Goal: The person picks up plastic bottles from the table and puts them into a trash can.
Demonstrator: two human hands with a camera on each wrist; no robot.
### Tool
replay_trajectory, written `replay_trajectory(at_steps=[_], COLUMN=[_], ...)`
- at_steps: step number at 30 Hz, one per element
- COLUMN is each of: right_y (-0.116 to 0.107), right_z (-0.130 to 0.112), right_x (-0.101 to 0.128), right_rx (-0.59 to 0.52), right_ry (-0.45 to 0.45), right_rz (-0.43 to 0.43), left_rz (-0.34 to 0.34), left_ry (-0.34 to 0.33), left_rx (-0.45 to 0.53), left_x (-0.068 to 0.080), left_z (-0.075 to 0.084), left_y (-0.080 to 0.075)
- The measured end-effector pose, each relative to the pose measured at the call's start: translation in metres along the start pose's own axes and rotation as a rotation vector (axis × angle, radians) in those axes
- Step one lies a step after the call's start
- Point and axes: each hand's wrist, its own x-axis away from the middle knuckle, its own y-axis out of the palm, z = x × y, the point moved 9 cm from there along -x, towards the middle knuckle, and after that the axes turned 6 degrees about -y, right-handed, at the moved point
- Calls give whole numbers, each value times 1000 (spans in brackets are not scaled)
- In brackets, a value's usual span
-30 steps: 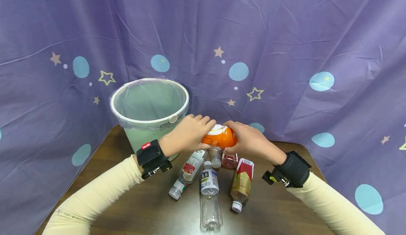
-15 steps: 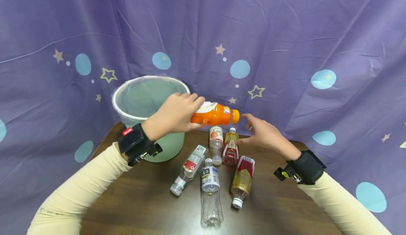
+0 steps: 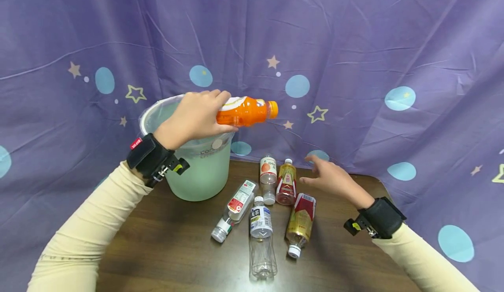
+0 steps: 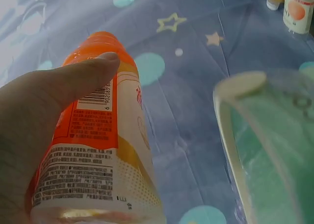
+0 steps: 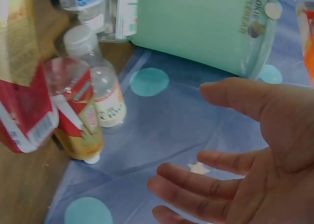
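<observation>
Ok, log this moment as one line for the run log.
left hand: grips orange bottle over green bin | right hand: open, holds nothing, above table bottles | five bottles on table

The left hand (image 3: 193, 119), alone gripping the orange bottle (image 3: 245, 111), has carried it up and leftward from above the lying bottles to a level position over the bin (image 3: 197, 176) rim, cap pointing right. The right hand (image 3: 332, 179), which held the bottle's cap end a second ago, has let go and dropped back, fingers spread, beside the two far bottles (image 3: 277, 179), now uncovered.
</observation>
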Motion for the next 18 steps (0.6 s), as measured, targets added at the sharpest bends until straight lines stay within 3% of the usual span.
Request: replay_trajectory(at_steps=[4, 13, 18], right_y=[15, 50, 60], right_z=[2, -11, -12], right_x=[3, 17, 19], right_rx=[3, 36, 80], right_ry=[-59, -379, -412], right_rz=[-28, -131, -156], left_rz=[-31, -159, -236], left_ry=[-65, -205, -255], left_rx=[28, 41, 38], left_x=[-4, -11, -11], left_z=[-19, -66, -89], left_y=[2, 19, 28])
